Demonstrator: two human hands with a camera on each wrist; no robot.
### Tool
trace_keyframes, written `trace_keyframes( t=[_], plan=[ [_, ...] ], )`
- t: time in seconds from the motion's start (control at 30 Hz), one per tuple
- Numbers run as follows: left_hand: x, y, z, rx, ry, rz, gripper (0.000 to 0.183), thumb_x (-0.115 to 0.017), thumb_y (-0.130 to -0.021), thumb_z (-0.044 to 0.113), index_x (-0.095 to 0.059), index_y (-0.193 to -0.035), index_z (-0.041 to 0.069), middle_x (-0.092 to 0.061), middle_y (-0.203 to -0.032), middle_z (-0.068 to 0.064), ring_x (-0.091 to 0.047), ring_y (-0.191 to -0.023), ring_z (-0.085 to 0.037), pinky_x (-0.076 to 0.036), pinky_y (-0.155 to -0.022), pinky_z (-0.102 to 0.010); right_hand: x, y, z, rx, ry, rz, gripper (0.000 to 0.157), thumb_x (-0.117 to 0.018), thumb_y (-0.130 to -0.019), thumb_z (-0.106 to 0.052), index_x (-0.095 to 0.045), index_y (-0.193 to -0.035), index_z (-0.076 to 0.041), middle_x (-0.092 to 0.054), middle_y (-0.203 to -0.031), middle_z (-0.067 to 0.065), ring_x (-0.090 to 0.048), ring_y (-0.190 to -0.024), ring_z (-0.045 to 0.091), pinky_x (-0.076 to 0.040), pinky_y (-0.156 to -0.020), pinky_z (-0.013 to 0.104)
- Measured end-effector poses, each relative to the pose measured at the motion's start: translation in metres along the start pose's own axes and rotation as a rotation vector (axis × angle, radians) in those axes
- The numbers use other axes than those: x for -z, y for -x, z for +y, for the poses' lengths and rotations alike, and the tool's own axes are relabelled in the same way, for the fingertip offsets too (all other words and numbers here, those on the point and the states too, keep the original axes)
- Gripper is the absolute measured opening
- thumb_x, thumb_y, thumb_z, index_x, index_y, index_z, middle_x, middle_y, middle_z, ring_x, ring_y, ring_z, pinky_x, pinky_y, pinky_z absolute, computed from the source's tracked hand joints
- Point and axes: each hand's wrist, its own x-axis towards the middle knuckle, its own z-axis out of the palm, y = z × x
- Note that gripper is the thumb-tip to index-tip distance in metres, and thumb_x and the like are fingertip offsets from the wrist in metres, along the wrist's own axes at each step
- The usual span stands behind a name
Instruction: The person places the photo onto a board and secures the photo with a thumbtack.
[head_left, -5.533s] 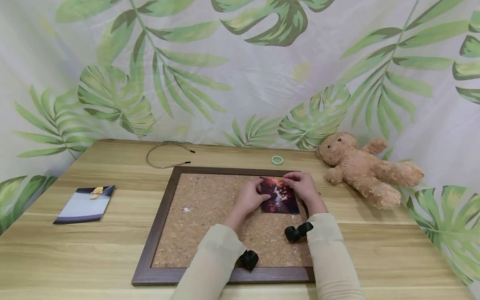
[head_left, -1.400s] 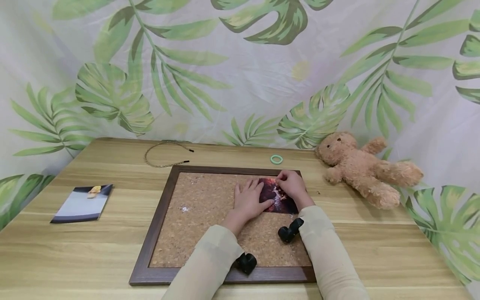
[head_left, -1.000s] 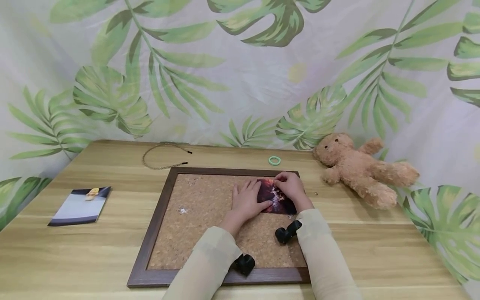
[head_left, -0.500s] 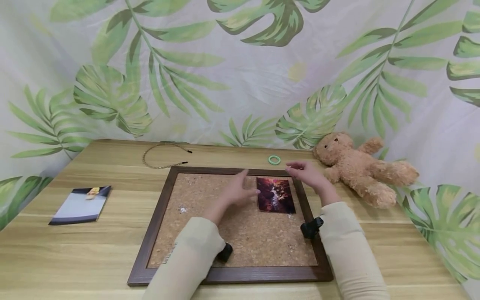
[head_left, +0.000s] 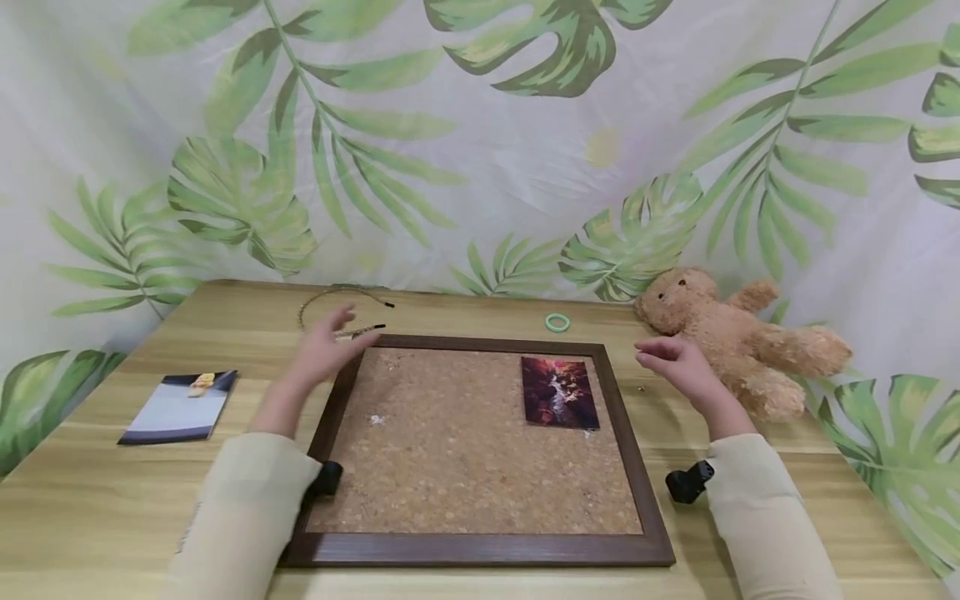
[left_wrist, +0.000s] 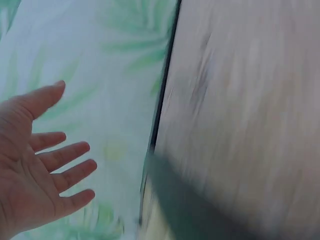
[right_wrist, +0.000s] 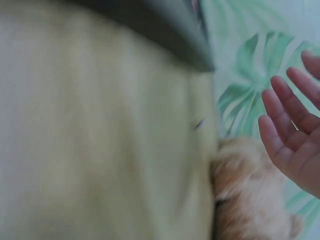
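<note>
A dark red photo lies on the upper right of a brown-framed corkboard. My left hand is raised over the board's left edge, fingers spread and holding nothing. In the left wrist view, the same hand shows a bare palm. My right hand hovers to the right of the board, near a tiny pin-like object on the table. The right wrist view has this hand with loosely extended fingers and no object visible in it.
A second photo, pale with a dark top, lies left of the board. Behind the board are a thin gold headband and a green ring. A teddy bear lies at the back right, against a leaf-patterned cloth.
Both hands held the dark photo against the cork, then let go and moved apart. The left hand went left, the right hand right past the frame. The photo stays on the board.
</note>
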Motion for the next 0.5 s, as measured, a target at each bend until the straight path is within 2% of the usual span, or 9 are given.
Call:
trace_keyframes(
  t=[0.17,0.2,0.27,0.3,0.4,0.43,0.5],
  plan=[
    [0.047,0.012,-0.028,0.039,0.007,0.076,0.079,-0.051,-0.083,0.044,-0.014,-0.137,0.000,-0.026,-0.132,-0.028,-0.023,-0.117,-0.045,-0.022,-0.089,-0.057,0.005,0.011,0.021,-0.077,-0.021,-0.036,0.051,-0.052,-0.086,-0.031,-0.045,-0.121,0.007,-0.045,-0.119,0.023,-0.044,-0.104,0.033,-0.038,-0.083,0.045],
    [0.055,0.015,-0.035,0.079,0.002,0.109,0.078,-0.050,-0.083,0.046,-0.015,-0.138,0.004,-0.025,-0.134,-0.024,-0.025,-0.117,-0.043,-0.023,-0.088,-0.057,0.007,0.012,0.024,-0.092,-0.021,-0.037,0.053,-0.052,-0.086,-0.031,-0.044,-0.121,0.007,-0.044,-0.119,0.024,-0.044,-0.104,0.034,-0.038,-0.082,0.046],
    [0.070,0.021,-0.051,0.126,0.017,0.168,0.077,-0.050,-0.083,0.045,-0.015,-0.138,0.004,-0.021,-0.136,-0.023,-0.020,-0.120,-0.043,-0.021,-0.089,-0.057,0.009,0.013,0.028,-0.119,-0.019,-0.027,0.054,-0.052,-0.086,-0.032,-0.044,-0.122,0.008,-0.044,-0.119,0.024,-0.044,-0.104,0.034,-0.039,-0.080,0.045],
    [0.077,0.025,-0.060,0.157,0.023,0.199,0.076,-0.049,-0.083,0.044,-0.015,-0.138,0.004,-0.018,-0.137,-0.023,-0.020,-0.119,-0.044,-0.022,-0.087,-0.057,0.010,0.014,0.030,-0.131,-0.024,-0.019,0.054,-0.052,-0.086,-0.032,-0.044,-0.122,0.007,-0.044,-0.118,0.024,-0.044,-0.104,0.035,-0.039,-0.079,0.045],
    [0.093,0.039,-0.086,0.251,0.047,0.286,0.076,-0.049,-0.083,0.043,-0.015,-0.138,0.003,-0.010,-0.139,-0.023,-0.011,-0.122,-0.042,-0.020,-0.089,-0.057,0.012,0.013,0.035,-0.143,-0.019,-0.008,0.054,-0.052,-0.086,-0.032,-0.043,-0.122,0.007,-0.044,-0.119,0.024,-0.044,-0.103,0.034,-0.040,-0.078,0.043],
    [0.098,0.043,-0.094,0.257,0.056,0.294,0.076,-0.049,-0.084,0.041,-0.013,-0.137,-0.001,-0.007,-0.138,-0.025,-0.006,-0.123,-0.043,-0.018,-0.090,-0.057,0.012,0.012,0.037,-0.149,-0.024,-0.008,0.054,-0.052,-0.086,-0.032,-0.043,-0.122,0.007,-0.044,-0.119,0.024,-0.045,-0.103,0.032,-0.041,-0.078,0.042],
    [0.104,0.051,-0.107,0.300,0.033,0.303,0.077,-0.048,-0.084,0.040,-0.012,-0.136,-0.003,-0.004,-0.138,-0.028,-0.005,-0.122,-0.044,-0.019,-0.088,-0.058,0.013,0.012,0.041,-0.161,-0.021,-0.011,0.054,-0.053,-0.086,-0.032,-0.044,-0.122,0.007,-0.043,-0.120,0.023,-0.046,-0.102,0.029,-0.042,-0.077,0.038]
  ],
)
